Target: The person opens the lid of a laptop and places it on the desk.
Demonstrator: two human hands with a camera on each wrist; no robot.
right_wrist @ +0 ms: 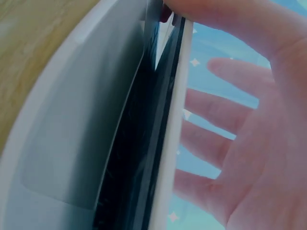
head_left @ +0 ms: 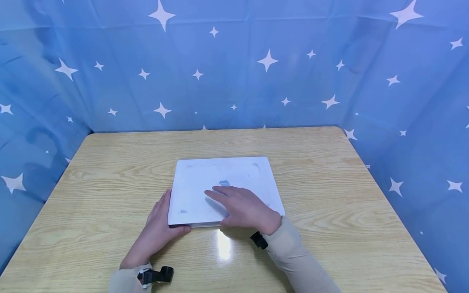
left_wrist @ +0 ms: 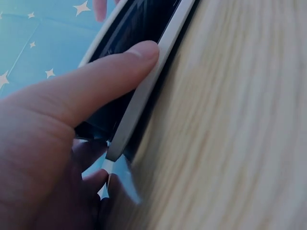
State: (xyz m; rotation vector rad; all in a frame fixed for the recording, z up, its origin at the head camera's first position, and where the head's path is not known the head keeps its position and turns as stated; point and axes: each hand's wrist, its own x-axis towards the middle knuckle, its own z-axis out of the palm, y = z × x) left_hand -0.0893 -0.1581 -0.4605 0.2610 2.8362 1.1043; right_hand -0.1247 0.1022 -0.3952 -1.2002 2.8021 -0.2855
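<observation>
A silver laptop (head_left: 205, 173) lies on the table, its lid raised a little from the base. My left hand (head_left: 159, 226) holds the near left corner, fingers along the side. Its thumb (left_wrist: 115, 72) lies across the front edge of the base in the left wrist view. Over the lid's near part, my right hand (head_left: 249, 207) reaches with its fingers straight and spread. The right thumb (right_wrist: 225, 17) is at the lid's front edge. Between lid and base, the right wrist view shows a narrow gap with the dark screen (right_wrist: 144, 158) and the pale palm rest (right_wrist: 57, 153).
The light wood-grain table (head_left: 121, 179) extends around the laptop on all sides. A blue cloth with white stars (head_left: 234, 81) hangs behind the table and along both sides. Black straps with small devices (head_left: 157, 276) sit on both wrists.
</observation>
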